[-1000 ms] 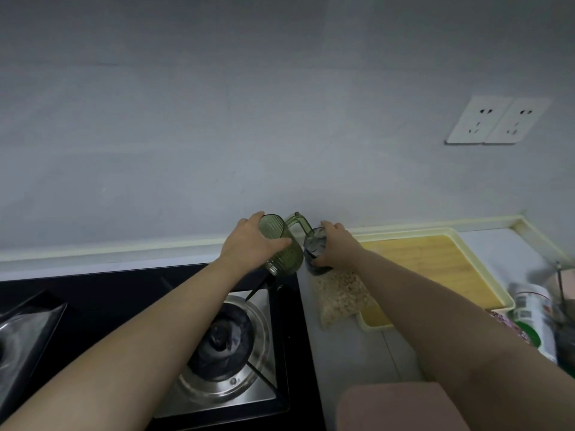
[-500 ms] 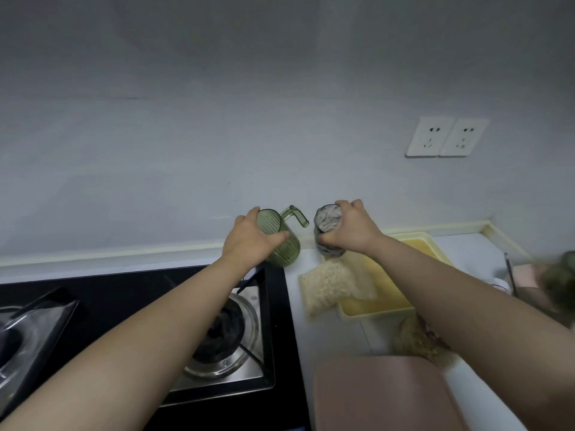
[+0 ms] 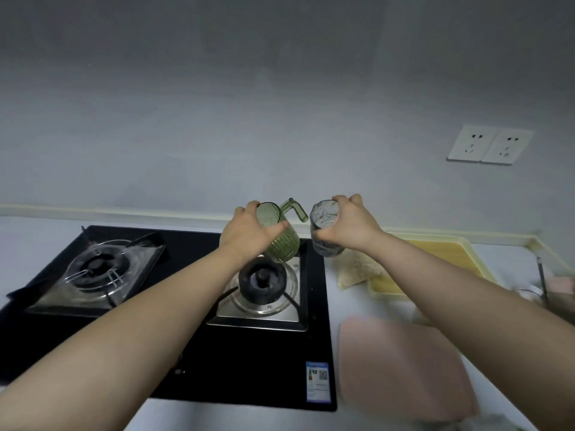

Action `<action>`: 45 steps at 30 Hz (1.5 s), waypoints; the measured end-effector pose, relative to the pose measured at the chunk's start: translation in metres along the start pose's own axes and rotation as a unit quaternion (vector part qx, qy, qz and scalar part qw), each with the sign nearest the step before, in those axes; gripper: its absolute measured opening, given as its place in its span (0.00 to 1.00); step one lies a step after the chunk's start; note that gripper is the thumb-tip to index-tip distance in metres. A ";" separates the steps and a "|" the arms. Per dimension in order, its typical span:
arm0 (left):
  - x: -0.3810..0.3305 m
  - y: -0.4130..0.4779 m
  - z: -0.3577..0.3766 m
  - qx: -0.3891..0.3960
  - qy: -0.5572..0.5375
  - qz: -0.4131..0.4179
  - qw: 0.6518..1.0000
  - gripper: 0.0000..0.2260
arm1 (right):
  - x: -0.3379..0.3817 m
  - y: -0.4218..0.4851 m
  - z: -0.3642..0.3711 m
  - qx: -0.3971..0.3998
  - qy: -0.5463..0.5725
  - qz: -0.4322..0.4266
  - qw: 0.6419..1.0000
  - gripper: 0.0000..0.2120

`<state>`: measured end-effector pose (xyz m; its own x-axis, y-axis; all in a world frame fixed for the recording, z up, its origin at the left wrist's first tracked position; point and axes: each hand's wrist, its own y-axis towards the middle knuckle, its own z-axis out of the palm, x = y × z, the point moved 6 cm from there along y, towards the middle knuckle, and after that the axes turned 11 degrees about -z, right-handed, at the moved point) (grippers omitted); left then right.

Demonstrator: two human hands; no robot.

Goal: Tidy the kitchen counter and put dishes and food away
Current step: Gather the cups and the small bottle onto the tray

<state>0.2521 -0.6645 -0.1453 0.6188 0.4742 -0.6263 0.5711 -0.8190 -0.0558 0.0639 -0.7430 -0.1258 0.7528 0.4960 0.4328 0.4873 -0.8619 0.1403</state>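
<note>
My left hand (image 3: pixel 247 234) grips a ribbed green plastic cup (image 3: pixel 281 241) with a handle, held in the air above the back of the right burner. My right hand (image 3: pixel 348 227) grips a dark grey glass (image 3: pixel 325 214), lifted over the counter just right of the stove. Both vessels tilt with their mouths toward me and are a little apart from each other.
A black gas hob (image 3: pixel 193 306) with two burners fills the left. A bag of grain (image 3: pixel 357 270) lies against a yellow-rimmed wooden tray (image 3: pixel 445 253). A pink board (image 3: pixel 401 368) sits at the front right. Jars and utensils crowd the right edge. Wall sockets (image 3: pixel 488 146) are above.
Both hands have lifted their cups off the counter and raised them. The view has swung left, showing more of the hob.
</note>
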 end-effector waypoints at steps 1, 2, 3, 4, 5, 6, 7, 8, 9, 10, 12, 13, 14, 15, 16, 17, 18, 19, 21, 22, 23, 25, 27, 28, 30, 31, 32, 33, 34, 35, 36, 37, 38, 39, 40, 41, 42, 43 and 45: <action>0.011 -0.004 -0.010 -0.004 -0.007 -0.007 1.000 0.36 | 0.013 -0.004 0.005 0.003 0.004 -0.007 1.000 0.42; 0.023 -0.007 -0.019 -0.006 -0.016 -0.016 1.000 0.36 | 0.028 -0.009 0.010 0.005 0.007 -0.016 1.000 0.42; 0.031 -0.009 -0.026 -0.005 -0.023 -0.024 0.999 0.36 | 0.038 -0.013 0.014 0.009 0.011 -0.018 1.000 0.42; 0.047 -0.013 -0.040 -0.005 -0.038 -0.036 0.999 0.36 | 0.057 -0.019 0.020 0.007 0.015 -0.026 1.000 0.43; 0.052 -0.014 -0.043 -0.002 -0.054 -0.042 0.998 0.36 | 0.062 -0.022 0.023 0.009 0.021 -0.025 0.999 0.43; 0.069 -0.018 -0.060 -0.005 -0.073 -0.049 0.996 0.35 | 0.083 -0.028 0.030 0.006 0.026 -0.034 0.999 0.43; 0.076 -0.021 -0.068 -0.007 -0.083 -0.049 0.995 0.35 | 0.095 -0.033 0.034 0.009 0.031 -0.035 0.999 0.43; 0.093 -0.025 -0.084 -0.010 -0.093 -0.054 0.994 0.35 | 0.116 -0.039 0.042 0.011 0.033 -0.044 0.998 0.43; 0.103 -0.028 -0.092 -0.011 -0.096 -0.056 0.994 0.36 | 0.131 -0.043 0.046 0.013 0.037 -0.048 0.998 0.43; 0.121 -0.034 -0.107 -0.010 -0.105 -0.061 0.993 0.36 | 0.154 -0.048 0.054 0.013 0.040 -0.056 0.998 0.43; 0.148 -0.043 -0.131 -0.012 -0.122 -0.062 0.990 0.33 | 0.192 -0.057 0.067 0.014 0.045 -0.065 0.997 0.43; 0.164 -0.047 -0.145 -0.015 -0.130 -0.063 0.989 0.31 | 0.212 -0.062 0.074 0.018 0.048 -0.067 0.996 0.43; 0.181 -0.051 -0.160 -0.019 -0.137 -0.065 0.988 0.30 | 0.233 -0.067 0.083 0.021 0.049 -0.071 0.996 0.43; 0.197 -0.055 -0.175 -0.024 -0.142 -0.065 0.987 0.29 | 0.253 -0.071 0.091 0.027 0.049 -0.074 0.996 0.43; 0.215 -0.059 -0.191 -0.023 -0.148 -0.069 0.986 0.30 | 0.275 -0.075 0.100 0.031 0.050 -0.082 0.995 0.44; 0.226 -0.061 -0.201 -0.022 -0.150 -0.066 0.986 0.30 | 0.289 -0.078 0.106 0.036 0.050 -0.085 0.995 0.45; 0.244 -0.064 -0.216 -0.022 -0.154 -0.065 0.986 0.31 | 0.311 -0.081 0.115 0.040 0.047 -0.093 0.994 0.45; 0.259 -0.067 -0.230 -0.023 -0.152 -0.064 0.986 0.31 | 0.329 -0.084 0.123 0.046 0.043 -0.097 0.993 0.45; 0.294 -0.071 -0.258 -0.024 -0.158 -0.069 0.985 0.30 | 0.369 -0.089 0.140 0.054 0.043 -0.108 0.992 0.45; 0.310 -0.073 -0.270 -0.021 -0.173 -0.076 0.982 0.30 | 0.387 -0.089 0.148 0.056 0.043 -0.116 0.991 0.45; 0.330 -0.074 -0.281 -0.014 -0.195 -0.087 0.977 0.30 | 0.407 -0.089 0.157 0.061 0.042 -0.123 0.990 0.45; 0.352 -0.077 -0.294 0.004 -0.239 -0.107 0.965 0.30 | 0.428 -0.088 0.169 0.065 0.042 -0.131 0.988 0.45; 0.379 -0.079 -0.311 0.012 -0.267 -0.126 0.955 0.30 | 0.454 -0.086 0.186 0.077 0.048 -0.143 0.985 0.44; 0.390 -0.079 -0.318 0.016 -0.275 -0.135 0.952 0.30 | 0.464 -0.083 0.194 0.083 0.050 -0.150 0.984 0.44; 0.413 -0.074 -0.330 0.026 -0.297 -0.156 0.942 0.30 | 0.485 -0.075 0.209 0.092 0.052 -0.161 0.981 0.43; 0.425 -0.069 -0.337 0.027 -0.309 -0.168 0.936 0.30 | 0.496 -0.068 0.217 0.097 0.049 -0.167 0.980 0.43; 0.436 -0.063 -0.343 0.028 -0.319 -0.179 0.930 0.30 | 0.507 -0.060 0.226 0.103 0.048 -0.174 0.978 0.43; 0.447 -0.057 -0.349 0.025 -0.326 -0.189 0.926 0.30 | 0.516 -0.052 0.234 0.109 0.047 -0.180 0.976 0.44; 0.461 -0.047 -0.356 0.022 -0.330 -0.200 0.922 0.31 | 0.529 -0.041 0.245 0.114 0.046 -0.189 0.974 0.44; 0.470 -0.040 -0.361 0.021 -0.329 -0.211 0.920 0.31 | 0.537 -0.033 0.251 0.116 0.045 -0.195 0.973 0.44; 0.482 -0.030 -0.367 0.017 -0.327 -0.222 0.918 0.32 | 0.547 -0.023 0.260 0.117 0.045 -0.204 0.971 0.43; 0.493 -0.019 -0.373 0.014 -0.325 -0.232 0.917 0.31 | 0.557 -0.012 0.271 0.120 0.045 -0.211 0.969 0.43; 0.504 -0.008 -0.377 0.012 -0.325 -0.242 0.914 0.31 | 0.567 -0.001 0.282 0.126 0.046 -0.214 0.968 0.42; 0.516 0.005 -0.383 0.010 -0.326 -0.255 0.910 0.31 | 0.577 0.013 0.293 0.133 0.046 -0.218 0.966 0.42; 0.526 0.016 -0.389 0.010 -0.327 -0.265 0.907 0.31 | 0.588 0.026 0.304 0.139 0.050 -0.224 0.963 0.43; 0.534 0.023 -0.392 0.011 -0.326 -0.272 0.906 0.31 | 0.594 0.034 0.311 0.144 0.053 -0.227 0.962 0.43; 0.544 0.035 -0.398 0.008 -0.324 -0.278 0.904 0.31 | 0.604 0.047 0.321 0.150 0.054 -0.231 0.960 0.43; 0.554 0.046 -0.404 0.003 -0.321 -0.285 0.903 0.31 | 0.614 0.060 0.332 0.155 0.055 -0.233 0.959 0.43; 0.569 0.062 -0.415 -0.004 -0.322 -0.297 0.899 0.31 | 0.630 0.078 0.347 0.162 0.061 -0.239 0.956 0.42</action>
<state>0.8632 -0.3113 -0.1826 -0.2361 0.5390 -0.8086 0.7025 -0.4802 -0.5252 0.7295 -0.4612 -0.1509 0.3631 0.7915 0.4916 0.8887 -0.4528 0.0727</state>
